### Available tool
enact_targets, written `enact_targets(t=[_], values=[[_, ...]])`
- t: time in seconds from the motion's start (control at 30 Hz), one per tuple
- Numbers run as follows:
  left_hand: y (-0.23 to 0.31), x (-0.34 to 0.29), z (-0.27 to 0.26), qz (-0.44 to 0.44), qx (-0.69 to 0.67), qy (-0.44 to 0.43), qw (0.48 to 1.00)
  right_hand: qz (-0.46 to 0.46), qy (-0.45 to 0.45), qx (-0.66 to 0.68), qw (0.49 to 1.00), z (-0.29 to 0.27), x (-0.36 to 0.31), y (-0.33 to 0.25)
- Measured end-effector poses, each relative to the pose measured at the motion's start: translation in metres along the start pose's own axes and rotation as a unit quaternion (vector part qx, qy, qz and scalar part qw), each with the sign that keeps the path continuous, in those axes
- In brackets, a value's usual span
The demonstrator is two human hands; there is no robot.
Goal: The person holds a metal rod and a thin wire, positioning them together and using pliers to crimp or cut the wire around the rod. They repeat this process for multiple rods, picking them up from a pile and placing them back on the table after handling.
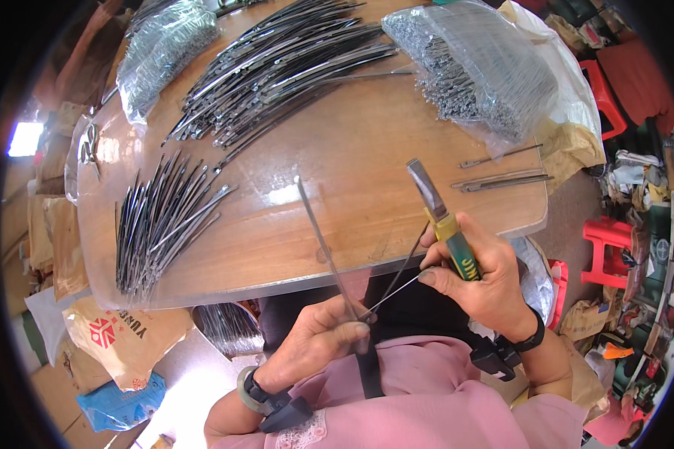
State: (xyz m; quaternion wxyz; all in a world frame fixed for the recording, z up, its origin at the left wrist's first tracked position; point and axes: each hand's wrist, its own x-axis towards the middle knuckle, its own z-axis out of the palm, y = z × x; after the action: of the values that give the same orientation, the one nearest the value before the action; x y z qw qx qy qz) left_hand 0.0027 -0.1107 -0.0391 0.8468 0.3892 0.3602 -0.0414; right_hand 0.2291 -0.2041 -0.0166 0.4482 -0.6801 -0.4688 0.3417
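Above my lap, at the table's near edge, my left hand [326,333] pinches a long thin metal strip [318,224] that slants up over the tabletop. Near those fingertips the strip meets a thin metal rod [397,295], which runs across to my right hand [479,273]. My right thumb and fingers close on that rod's other end. The same hand grips a tool [460,251] with a green-and-yellow handle and a flat metal end pointing up and away. A darker thin strip [410,260] also slopes between the hands; how it is joined is hard to make out.
On the wooden table [262,202] lie a large heap of dark metal strips [269,75], a smaller bundle [165,224] and a few loose strips [502,179]. Bags of metal parts [479,75] [165,60] stand behind. Scissors [90,146] rest left; red stools [610,247] stand right.
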Motion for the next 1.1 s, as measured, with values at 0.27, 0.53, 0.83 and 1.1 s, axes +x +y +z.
enact_targets(t=[0.27, 0.53, 0.83, 1.1], values=[[-0.006, 0.001, -0.004, 0.003, -0.032, -0.015, 0.999, 0.002, -0.057, -0.013, 0.998, -0.011, 0.001, 0.004], [-0.009, 0.001, -0.003, 0.009, -0.034, -0.012, 0.999, -0.038, -0.040, -0.140, 0.989, -0.008, -0.001, -0.004], [-0.011, 0.002, -0.001, -0.012, 0.074, 0.006, 0.997, -0.202, -0.076, -0.297, 0.930, -0.005, 0.015, -0.010], [-0.007, -0.004, -0.011, -0.013, 0.052, -0.030, 0.998, -0.226, -0.091, -0.272, 0.931, 0.003, 0.011, 0.002]])
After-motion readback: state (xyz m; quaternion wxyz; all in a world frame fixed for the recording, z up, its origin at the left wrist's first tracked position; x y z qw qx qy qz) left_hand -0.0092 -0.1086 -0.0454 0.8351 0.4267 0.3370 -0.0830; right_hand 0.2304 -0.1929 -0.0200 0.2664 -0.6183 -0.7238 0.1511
